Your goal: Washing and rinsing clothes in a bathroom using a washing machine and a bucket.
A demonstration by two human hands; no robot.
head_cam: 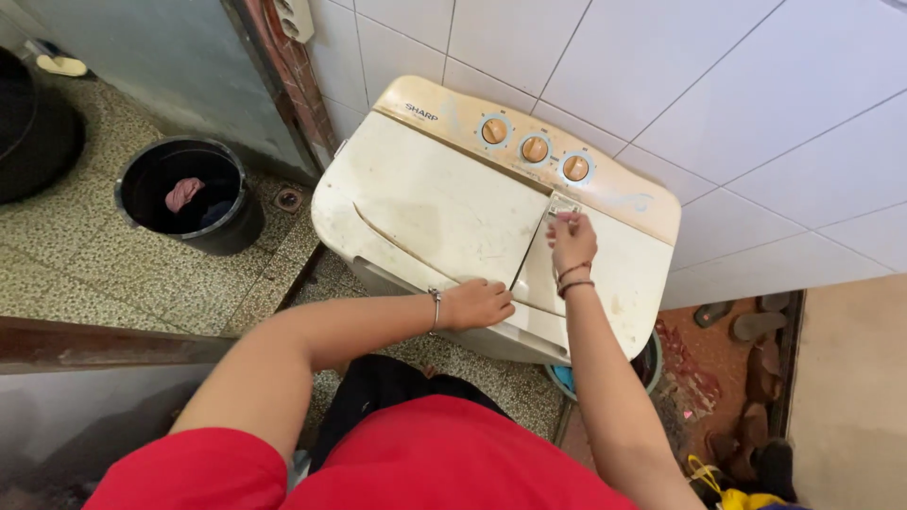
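A black bucket [189,194] with a pink cloth [182,194] inside stands on the speckled floor [85,255], well apart from the twin-tub washing machine [425,208], with open floor between. The left hand [477,303] lies curled on the front edge of the large lid [444,203]. The right hand [571,241] pinches a small grey latch [561,206] at the back edge of the narrow lid [624,274]. Three orange dials [535,148] line the panel against the tiled wall [737,85]. Several sandals [746,321] lie at far right.

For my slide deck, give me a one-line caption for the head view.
Left hand rests on washing machine lid; right hand touches small latch below three orange knobs.
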